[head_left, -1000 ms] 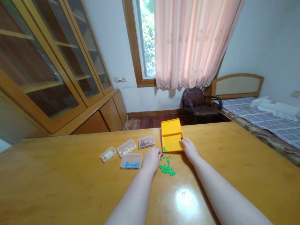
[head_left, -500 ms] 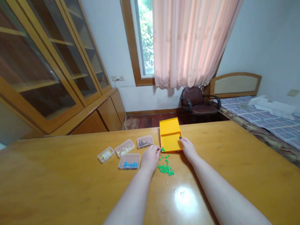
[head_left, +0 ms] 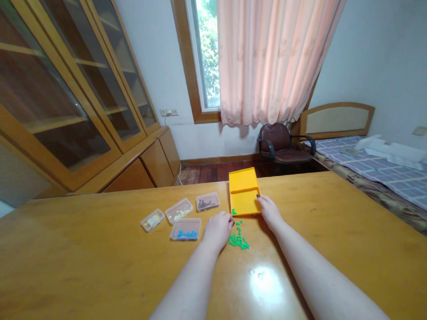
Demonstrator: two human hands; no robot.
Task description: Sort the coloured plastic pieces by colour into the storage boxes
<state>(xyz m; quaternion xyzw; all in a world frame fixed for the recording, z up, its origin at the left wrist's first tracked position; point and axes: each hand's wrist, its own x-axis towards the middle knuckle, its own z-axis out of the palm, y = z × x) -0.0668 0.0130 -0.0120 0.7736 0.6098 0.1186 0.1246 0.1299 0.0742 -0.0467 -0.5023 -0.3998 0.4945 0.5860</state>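
Observation:
My right hand (head_left: 271,214) grips the right side of an open yellow hinged box (head_left: 245,202), its thumb over the rim. A few green pieces (head_left: 233,212) lie in the box's near left corner. Just in front of the box, my left hand (head_left: 219,227) is closed with its fingertips at the table beside the scattered green pieces. Whatever its fingers pinch is too small or hidden to make out. A loose pile of small green pieces (head_left: 238,241) spreads to the right of that hand.
Left of my left hand stand several clear plastic boxes: one with blue pieces (head_left: 187,235), one with whitish pieces (head_left: 182,213), one with dark pieces (head_left: 205,204) and a small one (head_left: 153,221). All rest on the wooden table (head_left: 98,269). A chair (head_left: 279,140) stands beyond it.
My left hand has drawn back from the yellow box's near left corner toward the green pieces on the table. The right hand keeps its hold on the box.

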